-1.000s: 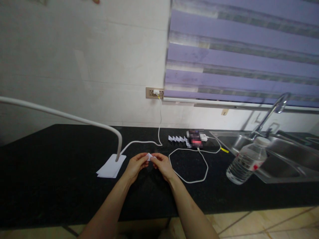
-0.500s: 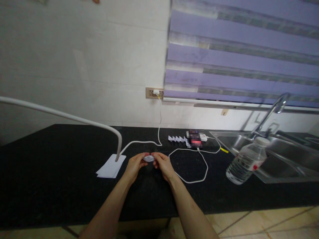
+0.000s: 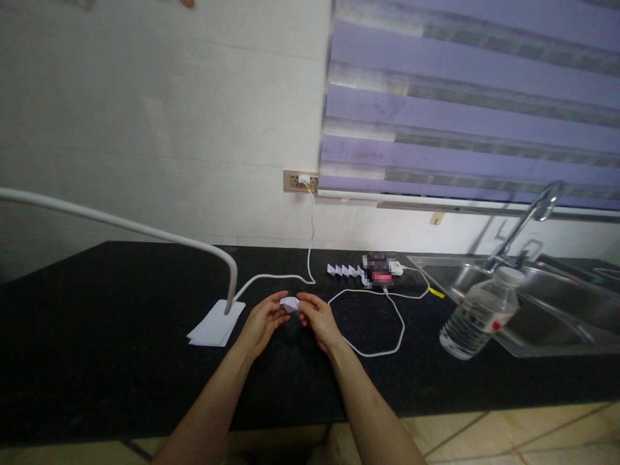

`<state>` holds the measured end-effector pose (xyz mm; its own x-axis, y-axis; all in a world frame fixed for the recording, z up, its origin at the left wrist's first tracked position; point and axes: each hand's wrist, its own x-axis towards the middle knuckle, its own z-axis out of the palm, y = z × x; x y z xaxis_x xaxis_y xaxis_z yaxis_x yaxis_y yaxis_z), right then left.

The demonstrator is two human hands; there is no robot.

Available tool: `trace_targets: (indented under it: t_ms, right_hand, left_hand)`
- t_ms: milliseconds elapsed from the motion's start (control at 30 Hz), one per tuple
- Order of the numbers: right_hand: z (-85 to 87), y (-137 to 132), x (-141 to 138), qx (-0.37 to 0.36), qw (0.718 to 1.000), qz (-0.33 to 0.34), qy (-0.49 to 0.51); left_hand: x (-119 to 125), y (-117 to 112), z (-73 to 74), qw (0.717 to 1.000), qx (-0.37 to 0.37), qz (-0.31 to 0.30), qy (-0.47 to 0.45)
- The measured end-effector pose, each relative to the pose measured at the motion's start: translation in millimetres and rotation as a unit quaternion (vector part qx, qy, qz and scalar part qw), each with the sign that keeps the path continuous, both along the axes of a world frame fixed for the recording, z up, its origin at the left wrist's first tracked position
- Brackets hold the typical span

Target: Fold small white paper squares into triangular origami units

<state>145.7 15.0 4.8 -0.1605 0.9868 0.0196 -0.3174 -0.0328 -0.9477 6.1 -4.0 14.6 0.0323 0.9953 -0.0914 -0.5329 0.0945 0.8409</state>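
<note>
A small folded piece of white paper [image 3: 290,303] is held above the black counter between my two hands. My left hand [image 3: 264,321] grips its left end, with the fingers curled beneath. At the right end, the thumb and fingers of my right hand [image 3: 317,316] pinch the same paper. To the left of my hands lies a short stack of white paper sheets [image 3: 216,328]. Farther back on the right stands a row of several small folded paper pieces [image 3: 345,270], beside a blurred-out phone-like device [image 3: 380,270].
A white cable [image 3: 402,336] loops over the counter [image 3: 121,361] from the device, and another runs to the wall outlet [image 3: 294,181]. A large water bottle [image 3: 479,313] stands before the steel sink [image 3: 542,303] and faucet [image 3: 520,226]. A thick white flexible arm [image 3: 145,225] crosses at left.
The folded paper has tilted and shows more of its faceted side. My left fingers have loosened and spread a little; my right hand has barely shifted.
</note>
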Motion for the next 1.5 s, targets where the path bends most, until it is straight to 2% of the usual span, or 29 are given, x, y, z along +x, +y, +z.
trace_targets:
  t_ms: [200, 500, 600, 767, 867, 967, 1133, 1500]
  right_hand:
    - [-0.6, 0.9, -0.5, -0.016, 1.0, 0.001, 0.006]
    - [0.6, -0.8, -0.8, -0.012, 0.999, 0.031, 0.013]
    - [2.0, -2.4, -1.4, 0.014, 0.998, 0.049, 0.028]
    - [2.3, -4.2, -1.9, 0.048, 0.998, 0.034, 0.032]
    - [1.7, -5.3, -2.4, 0.071, 0.996, 0.054, 0.007]
    - [2.0, -5.7, -3.1, 0.084, 0.995, 0.034, -0.037]
    - [4.7, -4.2, -3.7, 0.061, 0.996, -0.01, -0.058]
    - [-3.3, 0.3, -1.7, 0.09, 0.986, -0.029, -0.139]
  left_hand:
    - [2.4, 0.0, 2.4, 0.999, -0.008, 0.033, 0.019]
    - [3.4, 1.1, -0.5, 0.995, 0.026, 0.079, 0.049]
    - [4.0, 1.5, -0.5, 0.995, 0.022, 0.08, 0.05]
    - [3.6, 2.5, -1.6, 0.994, 0.02, 0.09, 0.05]
    - [3.1, 3.2, -1.9, 0.994, 0.017, 0.102, 0.047]
    - [3.6, 3.9, -2.8, 0.991, 0.016, 0.101, 0.087]
    - [4.3, 4.6, -6.2, 0.977, 0.029, 0.097, 0.187]
    - [4.4, 5.1, -9.6, 0.957, 0.06, 0.109, 0.262]
